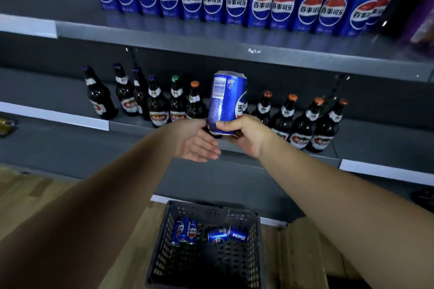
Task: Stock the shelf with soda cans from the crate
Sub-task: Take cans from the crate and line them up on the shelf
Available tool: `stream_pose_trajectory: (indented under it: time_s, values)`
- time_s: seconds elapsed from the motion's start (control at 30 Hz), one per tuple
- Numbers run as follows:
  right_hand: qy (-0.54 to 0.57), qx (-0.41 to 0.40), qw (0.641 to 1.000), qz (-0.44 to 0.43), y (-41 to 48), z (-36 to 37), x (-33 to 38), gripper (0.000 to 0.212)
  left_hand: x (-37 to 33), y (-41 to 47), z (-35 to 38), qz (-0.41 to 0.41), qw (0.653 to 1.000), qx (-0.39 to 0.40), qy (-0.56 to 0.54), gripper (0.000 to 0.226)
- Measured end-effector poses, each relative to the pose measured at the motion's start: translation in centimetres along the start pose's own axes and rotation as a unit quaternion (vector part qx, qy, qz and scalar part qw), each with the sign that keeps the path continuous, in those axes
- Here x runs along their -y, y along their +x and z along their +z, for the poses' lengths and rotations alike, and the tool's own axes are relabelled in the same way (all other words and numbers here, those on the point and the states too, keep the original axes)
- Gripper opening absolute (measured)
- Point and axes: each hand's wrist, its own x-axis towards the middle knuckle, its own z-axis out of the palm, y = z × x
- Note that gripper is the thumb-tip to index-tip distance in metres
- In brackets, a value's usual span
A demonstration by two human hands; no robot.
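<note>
Dark grey metal shelving fills the view above a pale wooden floor (47,206), with white price strips along the shelf edges. On the upper shelf (211,40) a row of blue cans (237,4) stands upright, shoulder to shoulder, with red, white and blue roundels facing out. A strip of grey board shows in front of the row, and more to its left. The lower shelf (375,145) holds brown glass bottles (157,105) with orange, blue and green caps. A single soda can (225,101) is held in the air in front of these bottles, below the lip of the upper shelf. It is glossy blue, nearly upright with a slight tilt, its barcode panel facing the camera and part of the roundel showing at its right side. The right hand (246,136) grips it round the base, thumb across the front. The left hand (197,141) lies open, palm up, fingers straight, just beside the can's foot; whether it touches cannot be told. Below, on the floor, a black perforated crate (164,253) holds loose cans (218,236), some lying on their sides.
</note>
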Motion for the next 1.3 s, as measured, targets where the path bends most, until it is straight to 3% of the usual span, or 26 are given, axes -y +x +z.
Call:
stream_pose_trajectory:
  time_s: [0.1,0.27,0.4,0.53,0.63,0.87,1.03,1.13,1.3]
  values:
    - [0.003,0.016,1.0,-0.013,-0.4,-0.3,1.8,0.026,-1.5,-0.6,1.0,0.011,1.0,0.011,-0.009,0.067]
    - [0.026,0.018,0.998,-0.058,-0.9,-0.2,4.1,0.049,-3.9,-2.2,2.7,0.058,0.997,0.0,-0.052,0.065]
    - [0.024,0.045,0.994,-0.101,-1.9,0.1,6.1,0.03,-5.7,-3.3,3.4,0.112,0.987,-0.04,-0.109,0.065]
    - [0.019,0.05,0.992,-0.114,-2.7,0.8,7.6,0.032,-7.1,-4.6,3.9,0.143,0.977,-0.075,-0.138,0.063]
    - [0.007,0.039,0.991,-0.126,-2.8,1.4,8.4,0.047,-7.9,-5.4,4.0,0.155,0.969,-0.071,-0.179,0.063]
    - [0.008,0.017,0.988,-0.153,-2.9,2.4,9.2,0.046,-9.3,-6.5,4.0,0.176,0.949,-0.072,-0.253,0.068]
    - [0.012,-0.014,0.986,-0.163,-3.3,2.6,8.8,0.057,-9.5,-7.0,4.5,0.18,0.919,-0.007,-0.351,0.056]
    - [0.021,-0.019,0.987,-0.159,-3.2,2.7,8.4,0.057,-9.4,-6.8,4.4,0.188,0.914,-0.013,-0.358,0.047]
    - [-0.011,-0.013,0.989,-0.15,-3.8,2.6,7.7,0.036,-9.4,-6.2,4.5,0.215,0.9,-0.051,-0.376,0.034]
